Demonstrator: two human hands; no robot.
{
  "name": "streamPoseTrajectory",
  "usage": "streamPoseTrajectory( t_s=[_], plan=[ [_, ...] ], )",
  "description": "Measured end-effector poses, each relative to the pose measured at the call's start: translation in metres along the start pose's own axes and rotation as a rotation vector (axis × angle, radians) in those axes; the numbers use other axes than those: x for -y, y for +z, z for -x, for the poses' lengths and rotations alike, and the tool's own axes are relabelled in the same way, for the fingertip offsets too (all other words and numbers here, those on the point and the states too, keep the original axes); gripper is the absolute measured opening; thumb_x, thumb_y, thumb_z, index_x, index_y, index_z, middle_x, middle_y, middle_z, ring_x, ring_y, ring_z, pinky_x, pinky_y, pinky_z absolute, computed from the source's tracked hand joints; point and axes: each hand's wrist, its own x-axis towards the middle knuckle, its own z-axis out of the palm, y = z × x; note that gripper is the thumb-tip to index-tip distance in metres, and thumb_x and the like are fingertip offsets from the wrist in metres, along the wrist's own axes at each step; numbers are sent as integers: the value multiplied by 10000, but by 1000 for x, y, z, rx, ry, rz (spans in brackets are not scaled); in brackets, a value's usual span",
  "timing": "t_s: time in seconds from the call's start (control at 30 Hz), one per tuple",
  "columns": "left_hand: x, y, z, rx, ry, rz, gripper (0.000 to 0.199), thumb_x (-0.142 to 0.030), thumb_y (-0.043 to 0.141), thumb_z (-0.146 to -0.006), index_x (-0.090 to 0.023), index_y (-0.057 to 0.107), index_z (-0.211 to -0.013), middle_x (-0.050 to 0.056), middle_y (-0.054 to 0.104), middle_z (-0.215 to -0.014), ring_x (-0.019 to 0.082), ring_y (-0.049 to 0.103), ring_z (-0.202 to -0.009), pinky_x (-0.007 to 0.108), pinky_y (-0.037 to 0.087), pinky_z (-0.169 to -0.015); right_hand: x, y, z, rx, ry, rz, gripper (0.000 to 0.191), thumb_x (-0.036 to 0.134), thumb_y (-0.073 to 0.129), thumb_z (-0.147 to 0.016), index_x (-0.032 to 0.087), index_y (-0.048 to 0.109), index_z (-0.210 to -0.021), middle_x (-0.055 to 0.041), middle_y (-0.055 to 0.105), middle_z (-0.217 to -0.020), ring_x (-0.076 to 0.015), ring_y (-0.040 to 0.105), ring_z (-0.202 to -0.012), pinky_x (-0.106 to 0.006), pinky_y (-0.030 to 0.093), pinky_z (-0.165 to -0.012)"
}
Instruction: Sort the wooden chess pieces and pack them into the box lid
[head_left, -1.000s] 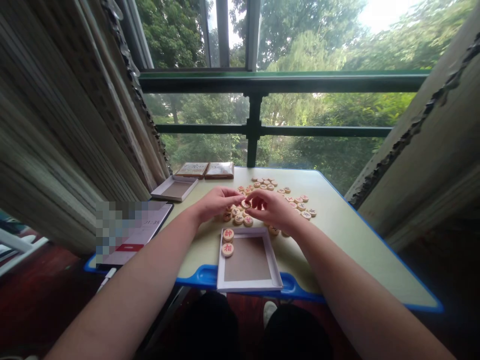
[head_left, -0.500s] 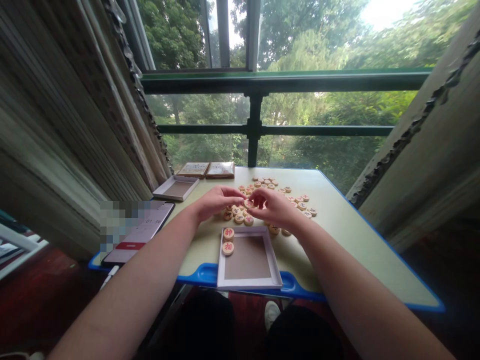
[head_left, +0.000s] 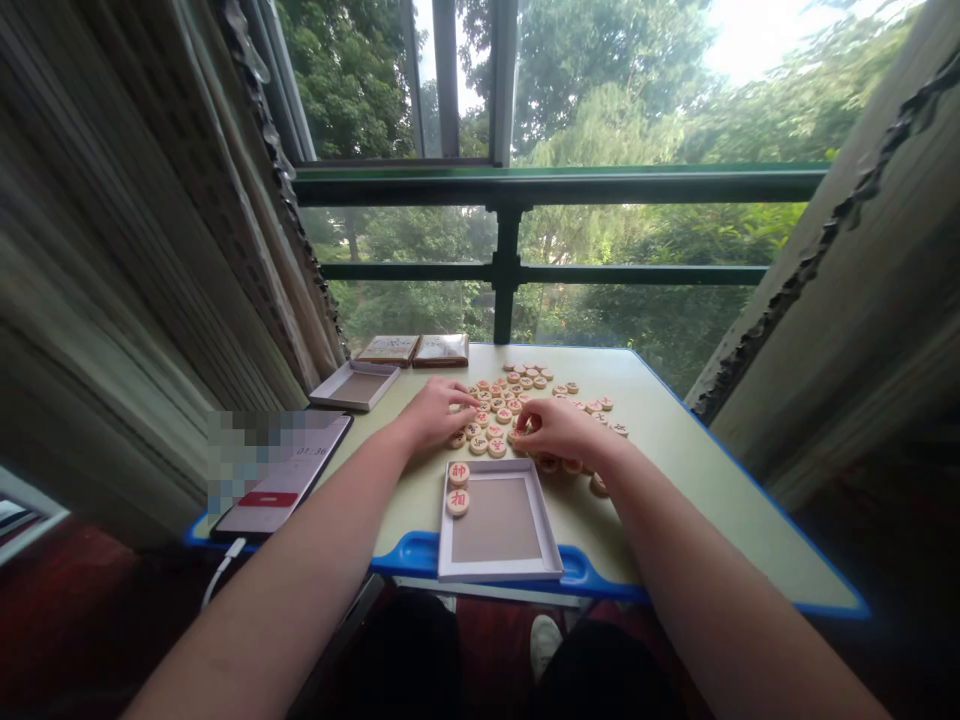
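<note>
Many round wooden Chinese chess pieces (head_left: 503,415) with red or dark characters lie spread over the table. My left hand (head_left: 435,412) rests at the left edge of the spread, its fingers stretched out and apart over several pieces. On the right, my right hand (head_left: 561,428) has its thumb and fingertips closed on a Chinese chess piece (head_left: 515,437), mostly covered by the fingers. Nearest me sits a shallow white box tray (head_left: 499,570). Two red-lettered pieces (head_left: 458,488) stand one below the other at the tray's upper left corner.
A second shallow box (head_left: 355,386) lies at the back left, beside two flat packages (head_left: 441,350). On the left edge is a phone (head_left: 281,480) with a white cable (head_left: 219,575). The pale table (head_left: 720,500) has a blue rim; curtains hang at both sides.
My hands were close together over the middle pieces and are now apart. The left has drawn back leftward; the right is slightly lower, at pieces near the tray. The view has tilted slightly up.
</note>
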Motion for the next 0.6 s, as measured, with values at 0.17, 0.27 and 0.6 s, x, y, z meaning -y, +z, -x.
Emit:
streamPoseTrajectory(
  t_s=[0.17, 0.27, 0.6],
  plan=[
    [-2, 4, 0, 4, 65, -14, 233, -316, 551, -770, -256, 718, -921, 56, 601, -1056, 243, 436, -1044, 417, 353, -958, 5, 5, -4, -146, -213, 62, 237, 355, 593, -722, 226, 667, -906, -23, 619, -820, -146, 557, -708, -231, 409, -603],
    [-3, 4, 1, 30, 62, -39, 225, -270, 531, -772, -251, 728, -878, 50, 601, -1050, 244, 431, -1038, 417, 347, -957, 11, 10, -5, -209, -360, 102, 232, 312, 539, -782, 226, 690, -935, -51, 595, -890, -165, 541, -846, -254, 412, -739],
    [-2, 6, -1, 44, 50, -59, 242, -312, 526, -778, -215, 718, -887, 54, 650, -943, 227, 488, -969, 361, 378, -910, 2, 19, -15, -285, -321, 154, 184, 264, 547, -774, 215, 703, -858, -57, 602, -873, -176, 538, -845, -275, 414, -749]
  ],
)
